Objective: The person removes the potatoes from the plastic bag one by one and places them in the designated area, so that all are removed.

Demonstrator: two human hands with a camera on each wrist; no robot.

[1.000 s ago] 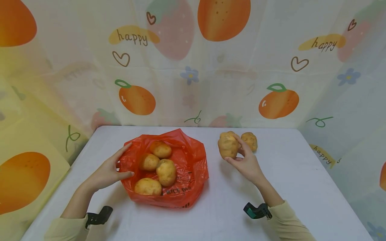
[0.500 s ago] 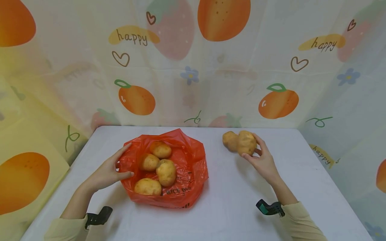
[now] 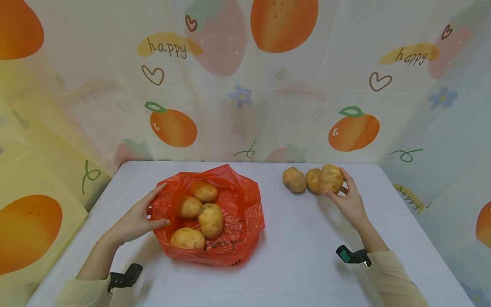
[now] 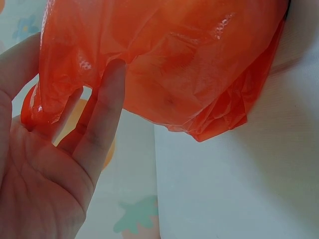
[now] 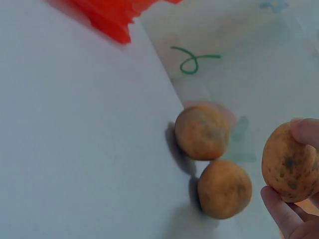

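Note:
A red plastic bag [image 3: 251, 209] stands wide-mouthed on the left of the table, with several potatoes [image 3: 212, 220] inside. My left hand [image 3: 132, 221] holds its left rim, the thumb over the edge and the fingers along the side; the left wrist view shows the thin red film [image 4: 169, 74] among the fingers. At the back right, my right hand [image 3: 350, 207] grips a potato [image 3: 333, 179] between thumb and fingers. Just left of it, two more potatoes, a rounder one [image 3: 294, 180] and a partly covered one [image 3: 313, 181], rest on the table. Both appear in the right wrist view, nearer potato [image 5: 224, 189] included.
The white-covered table [image 3: 291, 264] ends at a back edge close behind the loose potatoes. A fruit-patterned cloth [image 3: 284, 123] hangs behind and along the sides. Dark wrist devices [image 3: 353, 256] sit on both forearms.
My right hand has carried its potato rightward, past the two potatoes on the table, uncovering the left one and then most of the other. My left hand and the bag stay put.

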